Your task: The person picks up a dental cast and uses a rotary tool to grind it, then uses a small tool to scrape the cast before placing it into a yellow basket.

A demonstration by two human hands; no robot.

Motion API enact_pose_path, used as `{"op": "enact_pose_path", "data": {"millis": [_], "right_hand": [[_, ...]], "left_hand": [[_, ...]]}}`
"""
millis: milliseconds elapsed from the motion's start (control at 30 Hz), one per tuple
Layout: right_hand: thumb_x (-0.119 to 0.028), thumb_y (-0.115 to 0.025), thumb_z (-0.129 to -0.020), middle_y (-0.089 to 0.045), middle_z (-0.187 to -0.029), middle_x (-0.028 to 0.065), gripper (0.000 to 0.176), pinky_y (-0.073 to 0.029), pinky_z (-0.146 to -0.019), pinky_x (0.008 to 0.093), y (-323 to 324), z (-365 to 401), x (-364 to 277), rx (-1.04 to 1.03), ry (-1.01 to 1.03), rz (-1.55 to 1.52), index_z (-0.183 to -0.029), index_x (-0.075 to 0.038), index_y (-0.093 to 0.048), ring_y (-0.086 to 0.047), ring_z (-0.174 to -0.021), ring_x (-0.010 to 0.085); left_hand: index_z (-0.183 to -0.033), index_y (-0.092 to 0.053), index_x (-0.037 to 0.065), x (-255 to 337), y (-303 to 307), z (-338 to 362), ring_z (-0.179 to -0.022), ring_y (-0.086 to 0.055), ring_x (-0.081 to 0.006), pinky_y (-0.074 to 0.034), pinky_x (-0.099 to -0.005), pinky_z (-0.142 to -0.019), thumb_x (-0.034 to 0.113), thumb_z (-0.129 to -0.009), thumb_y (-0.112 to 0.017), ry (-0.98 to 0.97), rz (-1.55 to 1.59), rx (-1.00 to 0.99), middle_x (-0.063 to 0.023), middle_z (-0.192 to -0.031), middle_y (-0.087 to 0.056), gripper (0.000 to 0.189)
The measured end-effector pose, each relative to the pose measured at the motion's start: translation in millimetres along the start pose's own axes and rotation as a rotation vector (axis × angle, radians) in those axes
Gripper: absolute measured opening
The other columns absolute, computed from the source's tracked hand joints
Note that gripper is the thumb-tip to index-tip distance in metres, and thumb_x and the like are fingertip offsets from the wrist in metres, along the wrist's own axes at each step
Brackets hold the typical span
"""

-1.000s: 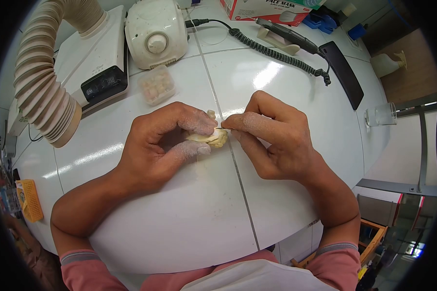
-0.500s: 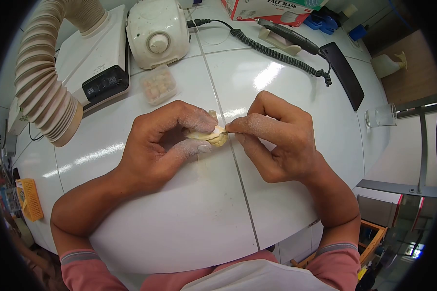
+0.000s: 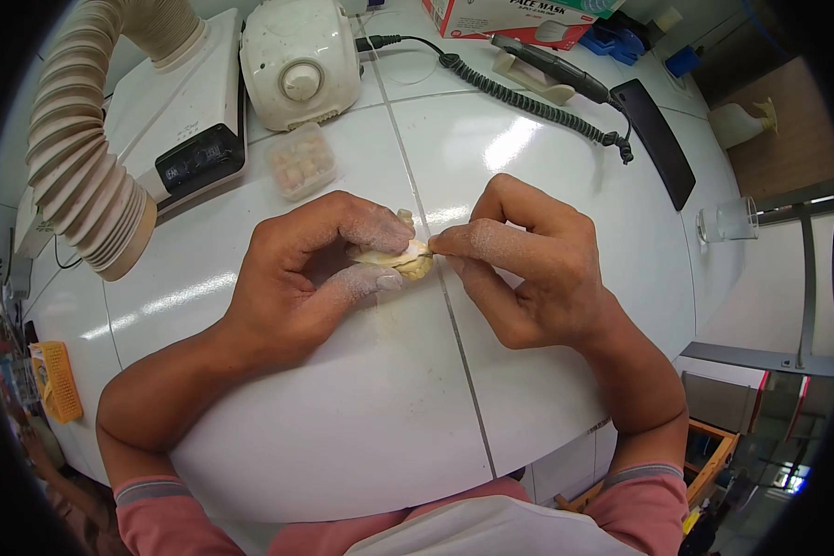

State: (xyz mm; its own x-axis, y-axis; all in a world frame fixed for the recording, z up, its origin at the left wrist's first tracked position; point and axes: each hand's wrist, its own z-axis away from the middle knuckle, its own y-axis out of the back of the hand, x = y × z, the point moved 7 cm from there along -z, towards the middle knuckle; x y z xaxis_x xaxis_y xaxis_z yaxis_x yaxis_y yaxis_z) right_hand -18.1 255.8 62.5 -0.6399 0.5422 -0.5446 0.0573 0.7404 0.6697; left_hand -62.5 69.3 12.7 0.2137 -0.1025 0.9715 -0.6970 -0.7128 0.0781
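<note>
Between the thumb and fingers of my left hand [image 3: 320,264] is a small yellowish dental model [image 3: 419,267], held above the white tiled table [image 3: 380,398]. White dust coats the fingertips. My right hand [image 3: 528,264] is pinched closed at the model's right edge, its fingertips touching or nearly touching it. A tiny dark item seems to show at those fingertips, too small to make out. A clear box of small tooth-like pieces [image 3: 301,162] lies beyond my left hand.
A ribbed hose [image 3: 83,157] hangs at the left beside a white machine [image 3: 185,111]. Behind stands a control unit [image 3: 301,69]. A handpiece [image 3: 551,67] with coiled cord rests at the back. A glass [image 3: 730,222] lies at the right. Someone's arm shows lower left.
</note>
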Motion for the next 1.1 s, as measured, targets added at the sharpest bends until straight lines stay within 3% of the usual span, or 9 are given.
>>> {"op": "enact_pose_path", "data": {"millis": [1100], "right_hand": [[0.011, -0.072, -0.078, -0.056, -0.079, 0.0088, 0.028, -0.041, -0.053, 0.0346, -1.2, 1.0, 5.4, 0.026, -0.058, -0.094, -0.103, -0.001, -0.079, -0.055, -0.063, 0.0205]], "left_hand": [[-0.119, -0.069, 0.000, -2.1, 0.4, 0.2, -0.124, -0.069, -0.0245, -0.054, -0.0413, -0.112, -0.011, -0.094, -0.072, -0.014, 0.024, 0.018, -0.0159, -0.128, -0.067, 0.028]]}}
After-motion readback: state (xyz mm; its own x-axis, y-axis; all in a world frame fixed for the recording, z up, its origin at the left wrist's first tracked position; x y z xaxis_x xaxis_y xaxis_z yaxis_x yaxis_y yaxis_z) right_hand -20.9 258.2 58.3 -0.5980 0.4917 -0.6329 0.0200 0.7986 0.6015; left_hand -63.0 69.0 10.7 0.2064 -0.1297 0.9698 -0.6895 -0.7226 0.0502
